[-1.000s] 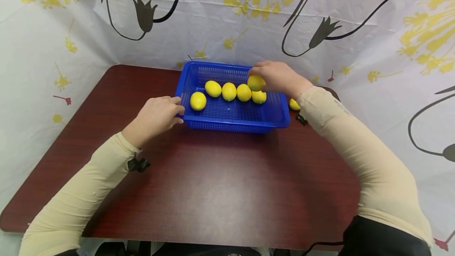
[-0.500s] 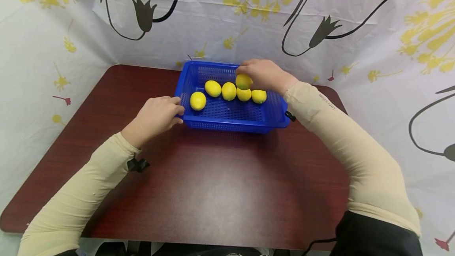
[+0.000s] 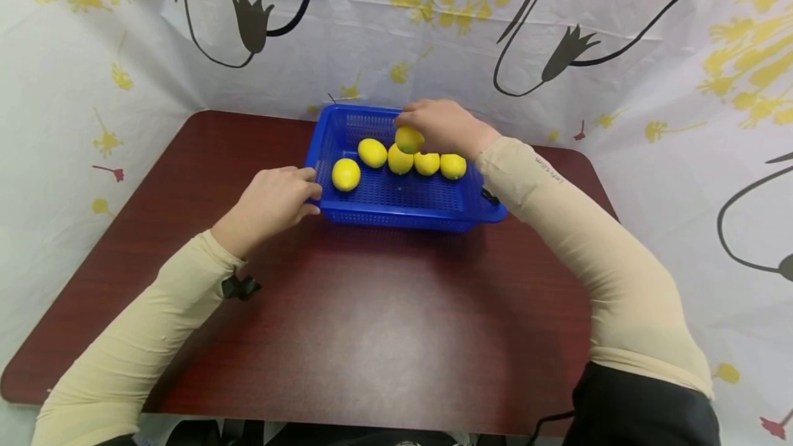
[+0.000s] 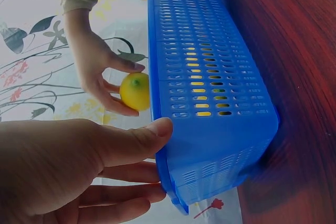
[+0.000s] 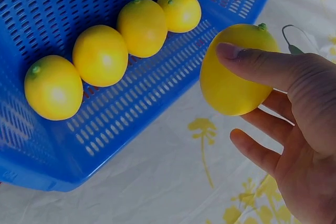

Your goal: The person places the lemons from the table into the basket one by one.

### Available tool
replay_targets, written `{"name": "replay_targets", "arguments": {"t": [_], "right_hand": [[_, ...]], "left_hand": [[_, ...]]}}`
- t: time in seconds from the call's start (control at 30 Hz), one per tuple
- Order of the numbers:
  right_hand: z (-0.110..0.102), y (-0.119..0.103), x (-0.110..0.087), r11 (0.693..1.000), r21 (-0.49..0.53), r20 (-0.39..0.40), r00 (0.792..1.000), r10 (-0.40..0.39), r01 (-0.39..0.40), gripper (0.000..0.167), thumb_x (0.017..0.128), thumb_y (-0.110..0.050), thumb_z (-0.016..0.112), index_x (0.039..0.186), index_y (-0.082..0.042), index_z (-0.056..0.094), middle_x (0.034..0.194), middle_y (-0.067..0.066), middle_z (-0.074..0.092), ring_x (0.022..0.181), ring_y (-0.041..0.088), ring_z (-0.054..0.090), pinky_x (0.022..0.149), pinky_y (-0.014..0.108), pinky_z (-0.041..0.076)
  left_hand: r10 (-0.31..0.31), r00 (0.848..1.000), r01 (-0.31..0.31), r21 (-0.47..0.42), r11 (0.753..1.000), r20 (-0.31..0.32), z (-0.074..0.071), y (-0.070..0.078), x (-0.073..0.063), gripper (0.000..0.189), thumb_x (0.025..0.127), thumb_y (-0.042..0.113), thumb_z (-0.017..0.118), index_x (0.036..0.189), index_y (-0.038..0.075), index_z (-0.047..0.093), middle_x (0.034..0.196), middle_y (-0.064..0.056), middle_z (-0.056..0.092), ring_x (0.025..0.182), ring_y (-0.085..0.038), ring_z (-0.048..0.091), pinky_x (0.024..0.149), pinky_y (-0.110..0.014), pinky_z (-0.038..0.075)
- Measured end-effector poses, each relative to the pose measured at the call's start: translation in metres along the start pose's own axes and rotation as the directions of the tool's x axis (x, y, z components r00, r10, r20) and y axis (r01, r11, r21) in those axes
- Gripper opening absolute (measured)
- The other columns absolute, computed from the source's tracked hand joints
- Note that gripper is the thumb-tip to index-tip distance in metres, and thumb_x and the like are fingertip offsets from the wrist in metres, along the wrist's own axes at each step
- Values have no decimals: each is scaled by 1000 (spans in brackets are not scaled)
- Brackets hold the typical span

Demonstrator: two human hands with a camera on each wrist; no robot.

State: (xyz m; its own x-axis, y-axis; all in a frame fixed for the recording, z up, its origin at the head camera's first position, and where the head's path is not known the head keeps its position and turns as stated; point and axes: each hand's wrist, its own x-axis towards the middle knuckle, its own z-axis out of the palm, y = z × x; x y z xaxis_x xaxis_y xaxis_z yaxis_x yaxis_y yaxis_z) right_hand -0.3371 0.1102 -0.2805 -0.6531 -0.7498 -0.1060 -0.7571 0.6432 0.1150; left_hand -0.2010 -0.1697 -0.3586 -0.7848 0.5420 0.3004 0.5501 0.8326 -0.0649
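Note:
A blue perforated basket stands toward the back of the table, with several yellow lemons inside. Four-sided and shallow, it has its left end held by my left hand; in the left wrist view the thumb presses the rim and the fingers lie on its other side. Above the basket's back part, my right hand holds another lemon. The right wrist view shows this lemon between thumb and fingers, beyond the rim and apart from the row of lemons inside.
The dark red-brown table extends in front of the basket and to both sides. Behind it hangs a white cloth printed with flowers. A black cable lies at the table's front edge, near the right sleeve.
My right hand has moved left with its lemon, from over the basket's right part to near its middle. The left hand and the basket stay in place.

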Motion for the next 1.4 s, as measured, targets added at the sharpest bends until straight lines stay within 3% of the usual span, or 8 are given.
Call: {"name": "replay_targets", "arguments": {"t": [0.73,1.4], "right_hand": [[0,-17,26,997,-42,26,998,-63,64,56,83,-8,78,136,-15,58,135,12,59,122,33,57,101,52,49],[23,-30,48,990,-84,63,992,-110,115,54,82,-3,73,134,-12,61,135,10,62,123,32,59,100,49,50]], "left_hand": [[2,1000,-2,3,1000,-4,-2,1,0,17,78,23,84,80,14,70,74,-2,52,68,-22,55,57,-36,49],[-6,1000,6,20,1000,-1,-3,2,0,17,77,24,84,78,15,69,74,-1,51,67,-22,55,57,-36,49]]}}
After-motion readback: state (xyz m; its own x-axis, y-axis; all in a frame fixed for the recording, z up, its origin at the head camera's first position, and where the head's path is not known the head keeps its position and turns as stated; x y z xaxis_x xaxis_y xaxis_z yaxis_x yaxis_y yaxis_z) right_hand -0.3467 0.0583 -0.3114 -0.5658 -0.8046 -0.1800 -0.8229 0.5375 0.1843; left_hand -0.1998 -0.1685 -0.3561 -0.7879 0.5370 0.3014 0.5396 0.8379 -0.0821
